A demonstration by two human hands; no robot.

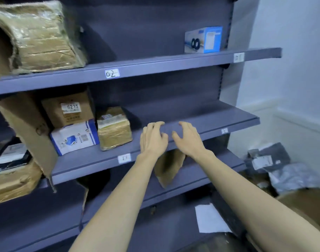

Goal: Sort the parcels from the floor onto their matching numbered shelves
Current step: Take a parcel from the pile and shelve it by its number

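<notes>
Both hands, left (152, 138) and right (189, 138), hover loose-fingered and empty over the grey shelf (201, 122); a brown box (69, 110) reads "6215".

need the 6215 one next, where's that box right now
In the head view the 6215 box sits left on the middle shelf, on top of a blue-and-white carton, left of both hands.

Cool, even indoor light with a bluish cast fills the view, brightest on the white wall (286, 51) at the right. Deep shadow lies under each grey shelf (155, 64) and behind the parcels. The plastic-wrapped parcel (41, 35) on the top shelf shows glare and motion smear. Shelf edges bow and tilt from wide-angle distortion. Shelf labels are soft, and the dark bags (275, 164) below the wall are blurred.
</notes>
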